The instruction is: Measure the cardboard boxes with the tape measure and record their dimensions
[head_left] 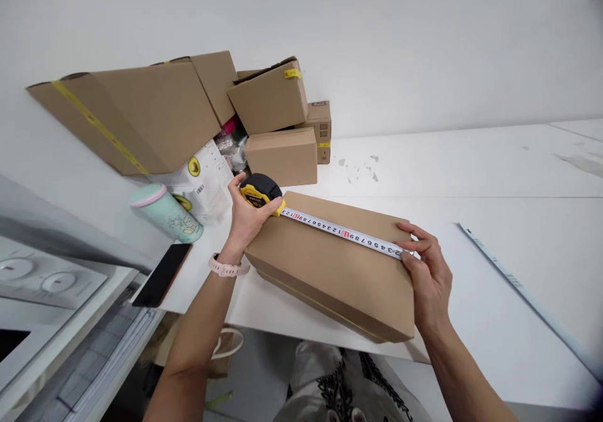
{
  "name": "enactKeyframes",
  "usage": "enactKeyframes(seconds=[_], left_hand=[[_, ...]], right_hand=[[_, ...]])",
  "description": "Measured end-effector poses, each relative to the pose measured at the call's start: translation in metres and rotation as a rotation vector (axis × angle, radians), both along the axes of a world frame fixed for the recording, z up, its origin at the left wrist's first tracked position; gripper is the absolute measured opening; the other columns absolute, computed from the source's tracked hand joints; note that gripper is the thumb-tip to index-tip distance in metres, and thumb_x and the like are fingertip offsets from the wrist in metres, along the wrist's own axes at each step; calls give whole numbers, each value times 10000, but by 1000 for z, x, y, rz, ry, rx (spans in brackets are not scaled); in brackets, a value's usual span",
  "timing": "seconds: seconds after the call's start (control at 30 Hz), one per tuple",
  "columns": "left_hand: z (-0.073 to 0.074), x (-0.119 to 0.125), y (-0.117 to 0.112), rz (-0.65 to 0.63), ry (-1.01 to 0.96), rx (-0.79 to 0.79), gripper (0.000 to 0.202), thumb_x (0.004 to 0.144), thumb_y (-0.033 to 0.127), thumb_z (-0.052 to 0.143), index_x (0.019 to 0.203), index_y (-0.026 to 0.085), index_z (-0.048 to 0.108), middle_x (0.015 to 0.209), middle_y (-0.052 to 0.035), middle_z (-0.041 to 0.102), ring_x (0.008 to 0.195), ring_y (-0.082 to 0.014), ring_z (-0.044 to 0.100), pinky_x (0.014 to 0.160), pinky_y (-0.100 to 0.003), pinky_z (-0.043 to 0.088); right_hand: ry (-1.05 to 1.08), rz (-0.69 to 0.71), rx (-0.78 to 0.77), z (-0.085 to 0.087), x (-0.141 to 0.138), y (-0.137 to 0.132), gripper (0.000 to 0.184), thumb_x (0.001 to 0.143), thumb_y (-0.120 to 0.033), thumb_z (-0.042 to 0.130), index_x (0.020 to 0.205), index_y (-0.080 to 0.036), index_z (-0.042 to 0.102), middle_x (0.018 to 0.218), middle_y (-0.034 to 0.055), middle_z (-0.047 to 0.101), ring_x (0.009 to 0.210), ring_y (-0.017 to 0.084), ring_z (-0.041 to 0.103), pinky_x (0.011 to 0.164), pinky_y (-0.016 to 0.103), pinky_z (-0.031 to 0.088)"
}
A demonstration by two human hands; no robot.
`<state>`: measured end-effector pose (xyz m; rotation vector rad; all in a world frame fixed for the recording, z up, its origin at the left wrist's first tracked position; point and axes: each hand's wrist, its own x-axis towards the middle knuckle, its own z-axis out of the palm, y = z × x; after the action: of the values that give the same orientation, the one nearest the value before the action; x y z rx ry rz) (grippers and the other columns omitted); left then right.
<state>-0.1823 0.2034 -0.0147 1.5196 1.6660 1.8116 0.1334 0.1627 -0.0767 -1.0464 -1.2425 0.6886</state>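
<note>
A flat brown cardboard box lies on the white table in front of me. A white measuring tape blade is stretched across its top from left to right. My left hand grips the black and yellow tape measure case at the box's far left corner. My right hand pinches the tape's end at the box's right edge, fingers closed on it. A pink watch band sits on my left wrist.
Several cardboard boxes are piled at the back left against the wall. A mint-green tumbler lies beside a white packet, and a black phone rests at the table edge. A long ruler lies at the right.
</note>
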Motion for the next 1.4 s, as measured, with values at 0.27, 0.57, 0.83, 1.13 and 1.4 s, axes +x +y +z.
enactKeyframes(seconds=[0.27,0.57,0.83,1.13,1.4], left_hand=[[-18,-6,18,107,-131,191,768,590,370,853,1155,251,348,1169,-87,539,1030,-230,627,896,-383,527],[-19,-5,15,85,-126,178,736,629,403,821,1170,243,349,1180,-103,545,1008,-228,630,893,-384,525],[-26,-7,12,109,-138,152,803,646,478,823,1229,245,323,1218,-111,543,1053,-223,642,910,-360,530],[-28,-18,16,76,-204,158,800,565,350,859,1184,233,366,1206,-101,550,1044,-212,625,923,-363,527],[-6,-17,6,74,-199,191,754,503,284,881,1108,260,430,1174,-57,569,1109,-252,609,998,-425,502]], right_hand=[[-4,-15,-12,1,-1,-1,99,840,-323,577,820,-228,601,1330,75,644,1342,331,500,1106,571,334],[35,-14,8,0,-4,0,99,846,-319,582,835,-229,621,1329,76,643,1341,333,506,1121,577,317],[60,32,-8,-4,-5,0,183,870,-330,565,1021,-255,638,1417,86,588,1391,339,465,1116,578,333],[66,77,33,-1,-7,1,239,906,-327,541,1133,-270,586,1422,84,575,1397,284,469,1148,543,352],[110,40,-29,-6,-4,0,294,902,-416,588,1162,-278,590,1453,84,531,1287,272,538,1048,490,450]])
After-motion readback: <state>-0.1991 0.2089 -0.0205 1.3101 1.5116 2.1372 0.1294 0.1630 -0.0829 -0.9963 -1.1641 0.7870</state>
